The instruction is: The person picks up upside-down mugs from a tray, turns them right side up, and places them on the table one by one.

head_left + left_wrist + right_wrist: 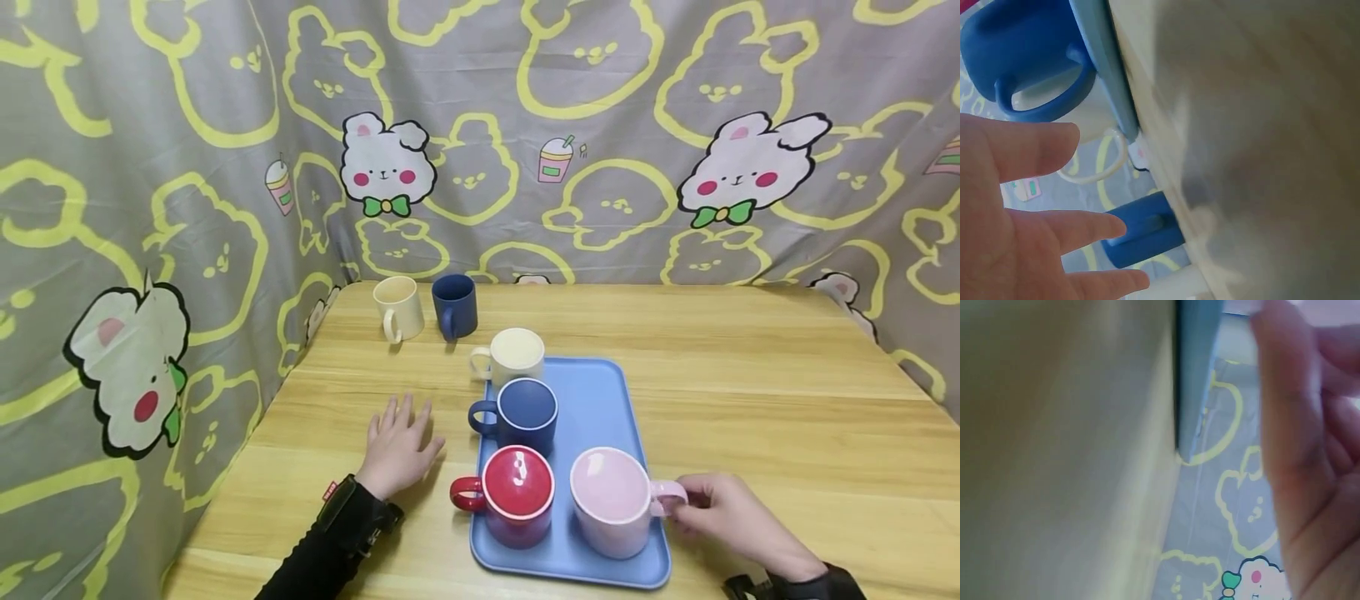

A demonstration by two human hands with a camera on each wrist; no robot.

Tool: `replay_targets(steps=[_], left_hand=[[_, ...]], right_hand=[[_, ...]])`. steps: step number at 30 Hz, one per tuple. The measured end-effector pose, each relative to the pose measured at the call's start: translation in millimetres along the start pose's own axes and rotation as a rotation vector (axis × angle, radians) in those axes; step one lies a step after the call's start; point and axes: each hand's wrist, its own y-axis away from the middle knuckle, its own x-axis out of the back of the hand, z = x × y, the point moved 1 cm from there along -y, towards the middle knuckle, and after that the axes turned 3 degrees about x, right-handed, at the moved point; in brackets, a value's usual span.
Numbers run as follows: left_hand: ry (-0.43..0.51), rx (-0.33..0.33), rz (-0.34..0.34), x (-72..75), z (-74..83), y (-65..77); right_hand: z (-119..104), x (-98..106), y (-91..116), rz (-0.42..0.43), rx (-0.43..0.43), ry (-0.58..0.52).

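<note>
The pink mug (615,508), at the near right corner of the blue tray (588,400), is pinched by its handle in the right hand (723,512). The left edge is overhung by the red mug's (517,504) handle; nearby, the left hand (400,450) is spread, nothing held. Wooden tabletop (765,392) is shown either side, bounded beyond by patterned curtain (622,179).

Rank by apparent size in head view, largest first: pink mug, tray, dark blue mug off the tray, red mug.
1. tray
2. pink mug and red mug: too alike to rank
3. dark blue mug off the tray: looks smallest, but stands farther from the camera
</note>
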Motion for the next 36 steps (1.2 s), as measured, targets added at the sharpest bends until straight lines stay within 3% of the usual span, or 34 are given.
replay_targets(steps=[4, 7, 10, 13, 18, 23, 26, 29, 36], left_hand=[[0.006, -0.010, 0.042, 8.5, 6.4, -0.3], [0.011, -0.053, 0.097, 21.3, 17.5, -1.9], [0.015, -0.139, 0.138, 38.1, 36.1, -3.1], [0.046, -0.283, 0.141, 54.6, 62.2, -2.5], [0.071, -0.559, 0.015, 72.0, 115.1, -3.1], [0.081, -0.720, -0.142, 76.0, 164.7, -16.4], [0.147, -0.725, -0.246, 73.0, 184.4, -28.3], [0.192, -0.669, -0.320, 69.2, 196.2, -38.8], [0.155, -0.576, -0.393, 67.2, 211.2, -51.4]], right_hand=[[-13, 10, -9, 0.082, -0.023, 0.072], [-27, 20, -18, 0.103, -0.052, 0.155], [-42, 29, -29, 0.111, -0.049, 0.306], [-56, 35, -43, 0.119, 0.003, 0.443], [-81, 45, -65, 0.147, 0.132, 0.547], [-109, 49, -84, 0.089, 0.137, 0.549], [-119, 48, -92, 0.051, 0.171, 0.547], [-124, 45, -97, 0.039, 0.229, 0.549], [-121, 41, -102, 0.072, 0.322, 0.573]])
